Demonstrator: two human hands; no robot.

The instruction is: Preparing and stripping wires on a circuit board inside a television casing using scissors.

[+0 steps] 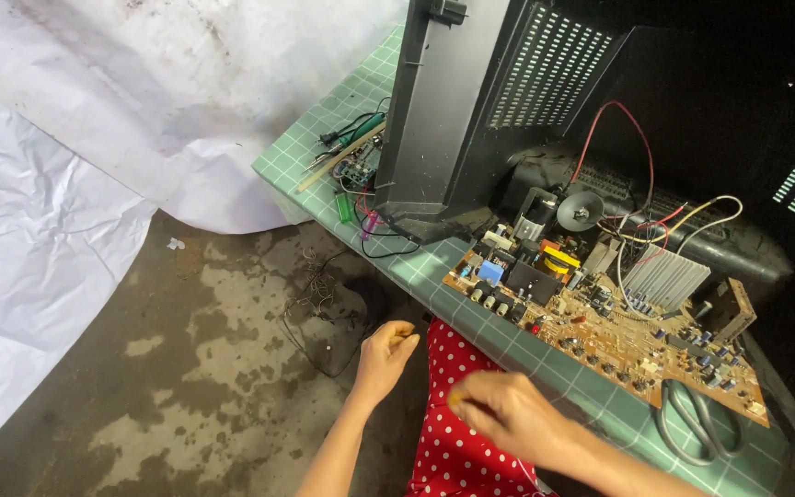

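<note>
Both hands low, off the counter (471,317) edge, in front of the circuit board (604,322). Left hand (386,354) loosely curled above the floor, grip together, seemingly on nothing. Right hand (512,414) blurred over red dotted cloth (457,451), fingertips pinched, possibly on something tiny; cannot tell what. Scissors (697,423) right of that hand, beside the board. TV casing (471,110) behind the board.

1 head-worn view, looking steeply down, close over green tiled table edge (545,368), perhaps tilted, floor (186,368) at left
</note>
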